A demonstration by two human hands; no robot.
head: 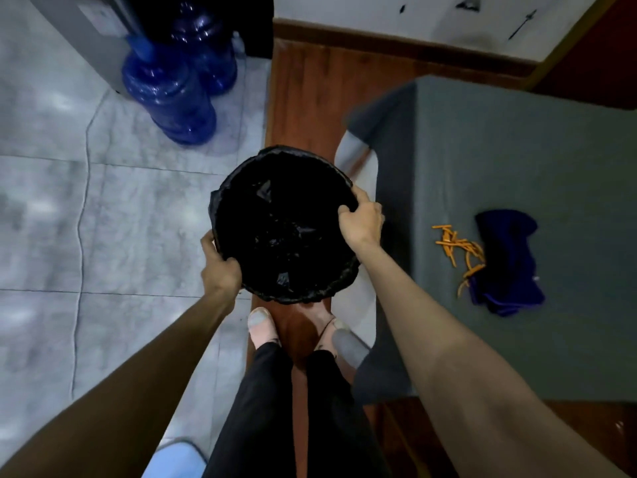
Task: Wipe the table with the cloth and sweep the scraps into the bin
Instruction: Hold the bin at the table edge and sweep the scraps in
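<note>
At the far left, two blue water jugs (172, 88) stand on the tiled floor (51, 201) against a grey cabinet, well away from the work. The left hand (220, 267) grips the near-left rim of the bin (282, 225), its fingers curled over the edge with the thumb lying along the top. The bin is lined with a black bag and sits just left of the table's near corner, above the person's feet, probably so its mouth can be brought under the table edge. The right hand (362, 220) holds the opposite rim, fingers curled inward over the liner; a grip on both sides likely keeps the bin level. To the right, on the grey-covered table (517, 150), the orange scraps (458, 250) lie heaped, touching the left side of the crumpled blue cloth (506, 260). Neither hand touches the cloth, and the scraps are not yet in the bin.
</note>
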